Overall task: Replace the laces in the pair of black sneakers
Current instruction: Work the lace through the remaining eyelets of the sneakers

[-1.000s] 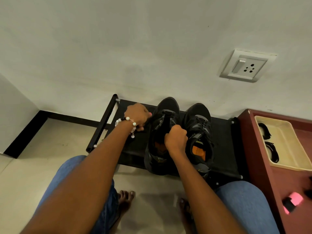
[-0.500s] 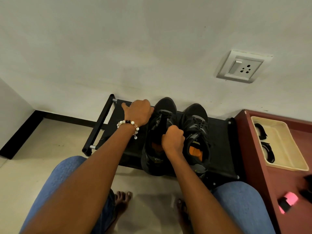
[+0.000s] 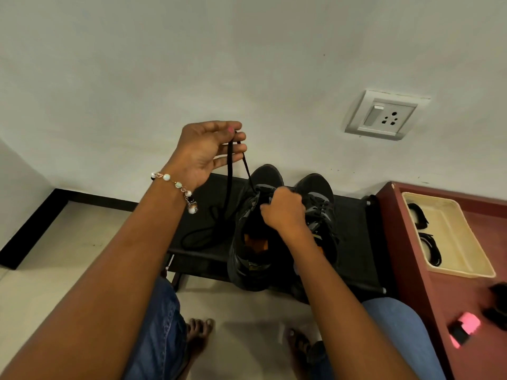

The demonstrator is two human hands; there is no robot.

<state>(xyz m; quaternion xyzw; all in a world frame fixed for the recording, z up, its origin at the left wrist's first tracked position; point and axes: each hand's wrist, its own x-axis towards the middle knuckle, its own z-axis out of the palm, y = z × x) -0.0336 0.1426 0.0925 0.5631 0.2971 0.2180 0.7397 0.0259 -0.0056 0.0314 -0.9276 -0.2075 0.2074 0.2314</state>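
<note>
From the head view, the left hand [image 3: 204, 150] pinches the limp, light black lace [image 3: 230, 171] high above the left sneaker [image 3: 253, 234] on the rack [image 3: 354, 231], while the right hand [image 3: 284, 212] clamps its tongue below; best held near the tip, I reckon.

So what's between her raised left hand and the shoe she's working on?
In the head view a black lace runs taut from the left hand down to the left sneaker, its slack pooled on the black rack.
</note>
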